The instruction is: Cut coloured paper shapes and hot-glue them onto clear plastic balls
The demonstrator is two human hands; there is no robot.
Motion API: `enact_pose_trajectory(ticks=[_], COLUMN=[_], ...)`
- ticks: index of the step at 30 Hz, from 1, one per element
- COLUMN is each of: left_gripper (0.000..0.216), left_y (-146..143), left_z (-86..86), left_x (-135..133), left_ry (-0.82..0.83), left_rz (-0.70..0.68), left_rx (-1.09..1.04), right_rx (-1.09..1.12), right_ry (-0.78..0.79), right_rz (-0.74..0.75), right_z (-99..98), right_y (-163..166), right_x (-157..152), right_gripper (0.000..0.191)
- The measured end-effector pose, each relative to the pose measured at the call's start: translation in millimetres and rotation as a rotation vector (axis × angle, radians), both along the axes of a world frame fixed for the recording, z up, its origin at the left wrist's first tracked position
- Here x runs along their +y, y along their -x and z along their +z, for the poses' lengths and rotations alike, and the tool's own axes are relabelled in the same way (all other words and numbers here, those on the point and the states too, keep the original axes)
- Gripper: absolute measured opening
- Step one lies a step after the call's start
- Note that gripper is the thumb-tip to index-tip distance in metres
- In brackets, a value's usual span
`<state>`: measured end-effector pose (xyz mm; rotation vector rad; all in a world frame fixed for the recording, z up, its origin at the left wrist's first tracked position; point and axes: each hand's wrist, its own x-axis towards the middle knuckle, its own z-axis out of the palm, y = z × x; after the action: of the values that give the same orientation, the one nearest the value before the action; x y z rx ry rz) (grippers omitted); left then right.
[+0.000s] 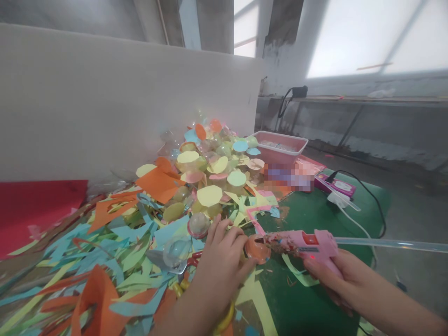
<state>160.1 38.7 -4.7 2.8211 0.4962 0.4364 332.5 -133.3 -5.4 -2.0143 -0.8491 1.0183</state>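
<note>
My right hand (pixel 338 277) is closed around the handle of a pink hot glue gun (pixel 317 249), which points left and has a clear glue stick (pixel 392 242) running out of its back. Its crusted nozzle meets a clear dome with an orange tint (pixel 258 251). My left hand (pixel 224 254) pinches the left edge of this dome between thumb and fingers. Just left of my fingers sits a clear ball with a pinkish rim (pixel 199 225). Another clear dome (pixel 177 252) rests over scissors (pixel 187 266), whose red handles are partly hidden by my left hand.
Behind my hands rises a pile of clear balls with coloured paper discs (pixel 209 196). Paper scraps (pixel 105 252) cover the left side. A pink basin (pixel 280 144), a purple box (pixel 336 186) and cables lie on the green table (pixel 294 298). A white board (pixel 122 102) stands behind.
</note>
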Motion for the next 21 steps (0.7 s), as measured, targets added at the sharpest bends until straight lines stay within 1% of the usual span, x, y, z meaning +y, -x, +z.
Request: enact_pose_trajectory(ticks=[2,7,11,14,17,19,21], left_gripper=[0.016,0.016,0.015,0.016,0.015,0.015,0.015], left_y=[0.3,0.5,0.1,0.4,0.8,0.9,1.0], left_z=[0.4,0.1,-0.5,-0.6,-0.5,-0.6,-1.0], left_x=[0.3,0.3,0.1,0.3,0.4,0.3,0.2], left_ry=[0.004,-0.001,-0.011,-0.021,-0.019,-0.008,-0.007], left_rz=[-0.002,0.006,0.009,0.008,0.004,0.005,0.009], left_rx=[0.008,0.000,-0.021,-0.024,-0.026,-0.033,-0.040], right_rx=[-0.001,-0.018,-0.048,-0.059,-0.075,-0.071,-0.072], right_ry=[0.007,0.020,0.035,0.013,-0.006,0.009,0.032], right_rz=[0.028,0.007,0.025,-0.010,-0.049,-0.039,-0.062], right_z=[0.8,6.9,3.7,1.3,3.0,5.0,5.9], right_y=[-0.6,1.4,-0.1,1.0,4.2,6.1,7.4], right_x=[-0.1,0.1,-0.3,-0.1,1.1,1.9,1.9], right_gripper=[0.060,0.060,0.060,0.059,0.056,0.056,0.058])
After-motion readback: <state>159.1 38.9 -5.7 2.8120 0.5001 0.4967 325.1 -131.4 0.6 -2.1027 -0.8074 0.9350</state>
